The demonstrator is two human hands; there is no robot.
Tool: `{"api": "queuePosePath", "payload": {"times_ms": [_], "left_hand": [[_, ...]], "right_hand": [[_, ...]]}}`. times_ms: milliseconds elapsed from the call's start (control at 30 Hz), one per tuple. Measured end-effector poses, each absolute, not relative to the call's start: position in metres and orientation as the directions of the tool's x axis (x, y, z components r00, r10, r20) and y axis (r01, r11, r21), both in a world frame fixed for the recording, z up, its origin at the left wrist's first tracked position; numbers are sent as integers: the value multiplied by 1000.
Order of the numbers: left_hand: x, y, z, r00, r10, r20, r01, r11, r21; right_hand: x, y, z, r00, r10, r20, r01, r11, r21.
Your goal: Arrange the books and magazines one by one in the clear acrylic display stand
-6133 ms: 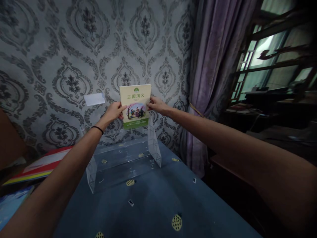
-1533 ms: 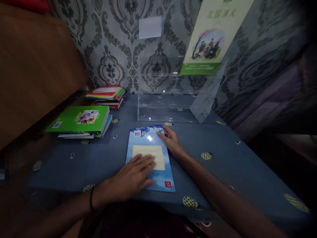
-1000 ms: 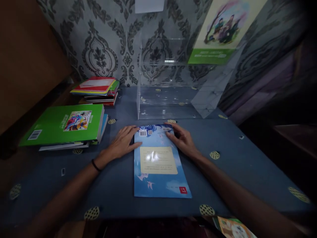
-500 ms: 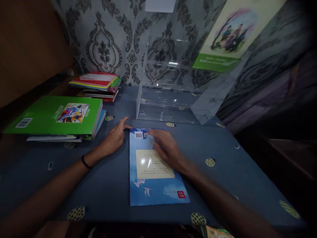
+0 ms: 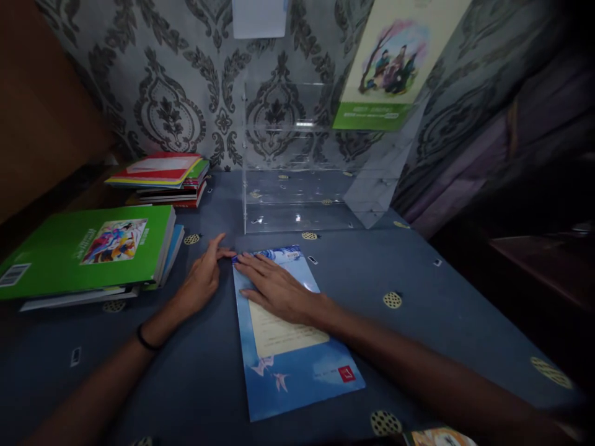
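Glossy blue cover on a thin rectangular softcover book with a cream text panel [image 5: 281, 339], lying flat and a bit skewed near the close edge of the table [image 5: 418, 353] with its dark blue, pineapple-printed cloth. Probably light and pretty bendy, so likely to droop if lifted by one corner. Shiny too, so maybe slidey on the cloth. Not really fragile, just prone to creased corners. Best grab, at a guess: both long edges around the middle, thumbs on top, fingers tucked under. No telling spine from open edge here.

Right hand [image 5: 281, 294] palm down across the upper half, fingers stretched towards the top left corner, thumb a little apart; resting flat, not gripping. Forearm angled in low from the lower right, across the long edge. Left hand [image 5: 202, 282] side-on to the table by that same corner, loosely spread and holding nothing, one digit touching or just beside the cover, too close to call.

Further out: clear acrylic tiered rack [image 5: 372, 195] behind, cream-and-green book [image 5: 367, 116] propped up there. Left: thick green-covered book [image 5: 56, 248] atop a pile.
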State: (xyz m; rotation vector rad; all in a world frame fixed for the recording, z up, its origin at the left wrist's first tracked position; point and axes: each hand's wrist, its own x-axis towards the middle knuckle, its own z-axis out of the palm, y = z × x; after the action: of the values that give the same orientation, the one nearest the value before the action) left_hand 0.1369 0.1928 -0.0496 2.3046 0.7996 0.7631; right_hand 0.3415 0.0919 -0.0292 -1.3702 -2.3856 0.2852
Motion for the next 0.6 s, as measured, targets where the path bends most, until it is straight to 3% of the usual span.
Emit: {"api": "queuePosePath", "payload": {"times_ms": [200,367,500,600], "left_hand": [[138,190,-44,664,682,306,391,-666,635],[139,186,-34,675,674,300,467,-705,534],[154,178,-22,797,512,321,444,-856,265],[178,173,-17,906,348,242,312,-934,175]], "right_hand": [[400,80,-36,-276,939,207,825,341,-450],[438,73,-39,-206,947,248,717,319,-620],[447,74,-27,-173,966,194,588,259,-766],[450,77,-21,-152,970,189,504,241,-830]]}}
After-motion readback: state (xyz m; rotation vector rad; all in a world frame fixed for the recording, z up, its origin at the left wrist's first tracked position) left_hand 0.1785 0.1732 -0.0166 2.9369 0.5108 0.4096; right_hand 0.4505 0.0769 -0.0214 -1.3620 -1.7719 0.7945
